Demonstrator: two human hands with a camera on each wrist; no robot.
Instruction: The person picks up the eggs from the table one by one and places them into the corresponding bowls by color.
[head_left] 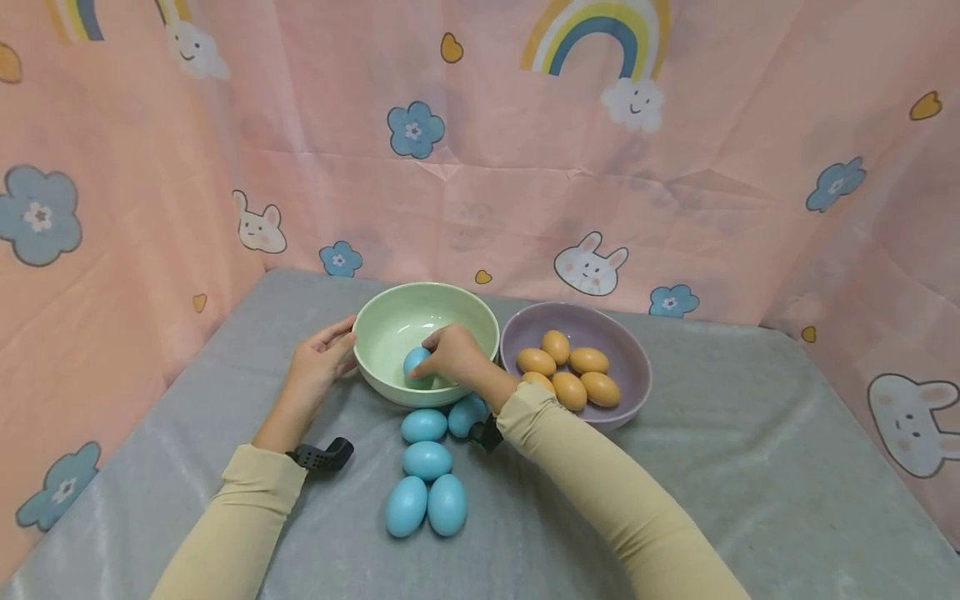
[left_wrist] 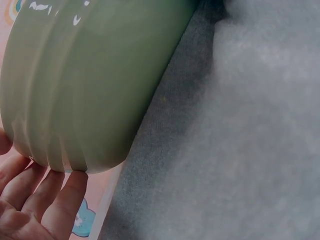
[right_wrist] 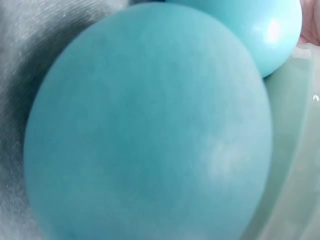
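Inside the light green bowl [head_left: 390, 385], my right hand [head_left: 454, 354] pinches a blue egg [head_left: 416, 364] between thumb and fingers, low near the bowl's front wall. My left hand [head_left: 318, 367] rests its fingertips against the bowl's left outer side. In the left wrist view those fingers [left_wrist: 67, 202] lie fairly straight, their tips on the green outer wall [left_wrist: 95, 90]. Several more blue eggs [head_left: 427, 461] lie on the cloth in front of the bowl. One blue egg [right_wrist: 150, 130] fills much of the right wrist view, close beside the bowl.
A purple bowl [head_left: 637, 379] holding several brown eggs [head_left: 589, 361] stands right beside the green one, partly behind my right forearm. Grey cloth [head_left: 750, 467] covers the table. A pink patterned curtain [head_left: 495, 208] hangs at the back and both sides.
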